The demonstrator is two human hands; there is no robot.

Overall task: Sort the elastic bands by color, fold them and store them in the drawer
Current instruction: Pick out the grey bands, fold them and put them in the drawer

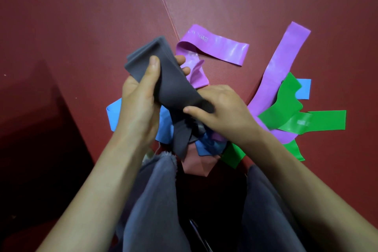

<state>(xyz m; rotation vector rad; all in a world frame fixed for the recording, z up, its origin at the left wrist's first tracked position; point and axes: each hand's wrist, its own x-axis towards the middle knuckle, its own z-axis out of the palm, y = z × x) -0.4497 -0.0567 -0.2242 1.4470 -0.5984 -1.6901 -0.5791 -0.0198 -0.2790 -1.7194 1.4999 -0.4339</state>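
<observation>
Both hands clamp the grey bands (176, 86): left hand (139, 98) wraps the folded top, right hand (223, 108) pinches lower down. They hang just above the coloured pile (286, 106) on the mat (81, 26).

I hold grey bands (173, 88): matt, cloth-like, no shine. The purple bands (221, 47) are glossy smooth rubber with light streaks; green bands (319, 120) same gloss. The blue band (114, 112) smooth, duller. The floor mat (81, 26) finely ribbed, matt. My shorts (155, 200) soft cloth, frayed hem.
</observation>
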